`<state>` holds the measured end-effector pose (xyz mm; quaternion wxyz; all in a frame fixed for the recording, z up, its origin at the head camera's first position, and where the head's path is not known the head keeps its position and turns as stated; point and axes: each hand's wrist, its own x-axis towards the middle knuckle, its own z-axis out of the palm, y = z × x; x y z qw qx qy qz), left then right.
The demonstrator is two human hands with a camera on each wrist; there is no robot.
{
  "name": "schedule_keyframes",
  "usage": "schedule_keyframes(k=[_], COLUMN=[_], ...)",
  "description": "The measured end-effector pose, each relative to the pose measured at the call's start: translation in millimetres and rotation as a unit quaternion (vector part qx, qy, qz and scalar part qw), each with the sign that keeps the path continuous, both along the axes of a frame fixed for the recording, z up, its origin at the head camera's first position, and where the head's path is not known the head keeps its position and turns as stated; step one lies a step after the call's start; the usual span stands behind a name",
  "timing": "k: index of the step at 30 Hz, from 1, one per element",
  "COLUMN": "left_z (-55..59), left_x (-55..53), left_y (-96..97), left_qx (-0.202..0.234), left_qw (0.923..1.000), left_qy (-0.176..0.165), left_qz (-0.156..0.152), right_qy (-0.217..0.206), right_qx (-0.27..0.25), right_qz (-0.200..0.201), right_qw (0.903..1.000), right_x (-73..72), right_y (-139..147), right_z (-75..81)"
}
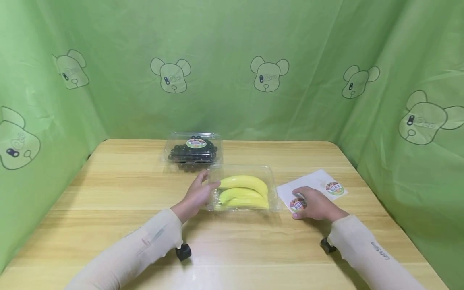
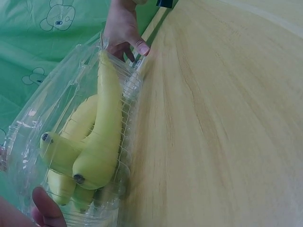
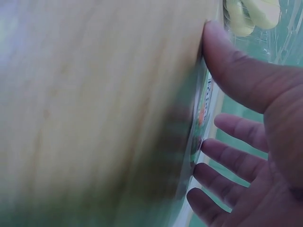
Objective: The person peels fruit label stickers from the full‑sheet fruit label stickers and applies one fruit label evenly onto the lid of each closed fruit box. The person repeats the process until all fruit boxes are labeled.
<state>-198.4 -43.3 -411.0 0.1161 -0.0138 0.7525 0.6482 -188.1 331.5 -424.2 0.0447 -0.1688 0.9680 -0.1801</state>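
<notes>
A clear plastic box (image 1: 273, 197) of yellow bananas (image 1: 250, 182) sits mid-table. My left hand (image 1: 193, 197) grips its left end, the thumb in front and the fingers toward the back. In the left wrist view, several bananas (image 2: 106, 132) show through the ridged plastic. To the box's right lies a white sticker sheet (image 1: 308, 180) with two round fruit labels (image 1: 334, 188). My right hand (image 1: 317, 204) reaches over that sheet, partly covering the nearer label. Seen from the right wrist, the fingers (image 3: 232, 158) are spread, with fingertips at the sheet's surface and thumb near its edge.
Behind and left of the bananas stands another clear box (image 1: 170, 145) holding dark grapes (image 1: 181, 154), with a round label (image 1: 196, 143) on its lid. The wooden table (image 1: 108, 193) is enclosed by green curtains (image 1: 224, 108) printed with bear heads.
</notes>
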Motion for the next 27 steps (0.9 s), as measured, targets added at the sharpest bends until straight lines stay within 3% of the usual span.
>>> schedule_keyframes(k=[27], left_z=[0.4], left_x=[1.0], left_y=[1.9], left_qx=[0.010], left_qw=[0.9999], left_qy=[0.000], left_qz=[0.003], right_qy=[0.021], right_qx=[-0.025], right_qz=[-0.033], right_qw=[0.9989], right_x=[5.7], right_y=[-0.3], right_z=[3.6])
